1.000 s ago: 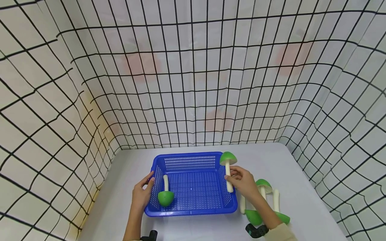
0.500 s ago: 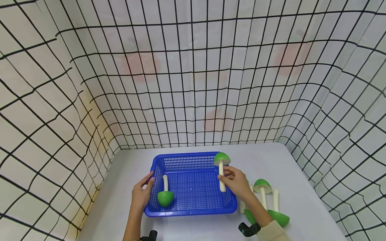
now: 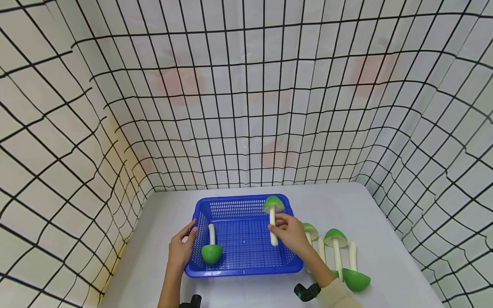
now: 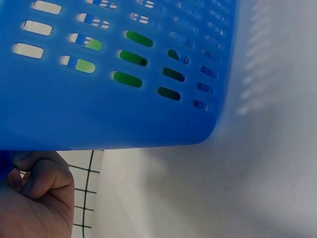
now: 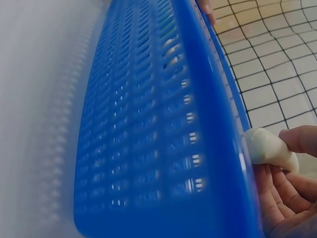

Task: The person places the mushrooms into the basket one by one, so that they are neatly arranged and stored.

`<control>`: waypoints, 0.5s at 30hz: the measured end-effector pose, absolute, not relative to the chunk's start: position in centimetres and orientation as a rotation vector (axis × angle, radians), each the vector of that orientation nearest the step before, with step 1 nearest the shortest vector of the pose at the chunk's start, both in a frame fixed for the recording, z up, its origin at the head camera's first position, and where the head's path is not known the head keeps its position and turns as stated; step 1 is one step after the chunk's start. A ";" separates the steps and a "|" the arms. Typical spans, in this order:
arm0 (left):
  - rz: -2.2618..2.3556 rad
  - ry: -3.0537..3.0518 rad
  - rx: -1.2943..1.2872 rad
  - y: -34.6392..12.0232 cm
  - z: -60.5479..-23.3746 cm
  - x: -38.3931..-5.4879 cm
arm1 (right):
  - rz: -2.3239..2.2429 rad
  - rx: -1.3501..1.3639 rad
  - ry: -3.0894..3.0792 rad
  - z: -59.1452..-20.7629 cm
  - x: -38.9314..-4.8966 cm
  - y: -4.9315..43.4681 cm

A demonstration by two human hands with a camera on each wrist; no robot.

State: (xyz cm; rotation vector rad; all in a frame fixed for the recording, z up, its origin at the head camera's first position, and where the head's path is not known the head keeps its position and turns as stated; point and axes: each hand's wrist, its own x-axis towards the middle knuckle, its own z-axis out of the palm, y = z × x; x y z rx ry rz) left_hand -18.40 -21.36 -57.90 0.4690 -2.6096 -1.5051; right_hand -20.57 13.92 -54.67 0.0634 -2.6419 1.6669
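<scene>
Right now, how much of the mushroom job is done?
Done, it seems: one green mushroom lies in the blue basket. In hand: the right hand holds a second mushroom over it; the left hand grips the basket. Probably left: several other mushrooms on the table beside the basket, partly hidden by the right forearm.

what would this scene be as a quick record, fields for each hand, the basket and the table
left hand: grips the basket's left rim
right hand: holds a mushroom by its stem, green cap up, over the basket
basket: blue, perforated; a second mushroom inside at the left
table: white; other mushrooms lie right of the basket
</scene>
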 end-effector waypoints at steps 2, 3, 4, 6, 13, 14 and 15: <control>-1.502 -2.603 0.473 -21.4 -58.0 -18.4 | 1.665 0.080 -2.645 -54.7 -20.6 13.4; -1.502 -2.602 0.476 -21.4 -58.0 -18.3 | 1.666 0.085 -2.650 -54.8 -20.7 13.2; -1.502 -2.601 0.478 -21.4 -58.0 -18.3 | 1.663 0.094 -2.654 -54.8 -20.7 12.9; -1.507 -2.599 0.476 -21.4 -58.0 -18.3 | 1.672 0.106 -2.658 -55.0 -20.8 12.5; -1.505 -2.603 0.479 -21.4 -57.9 -18.4 | 1.746 0.190 -2.664 -55.5 -21.0 11.1; -1.508 -2.602 0.479 -21.4 -57.9 -18.4 | 1.751 0.198 -2.665 -55.6 -21.0 10.9; -1.515 -2.601 0.480 -21.4 -57.9 -18.5 | 1.755 0.206 -2.667 -55.6 -20.9 10.8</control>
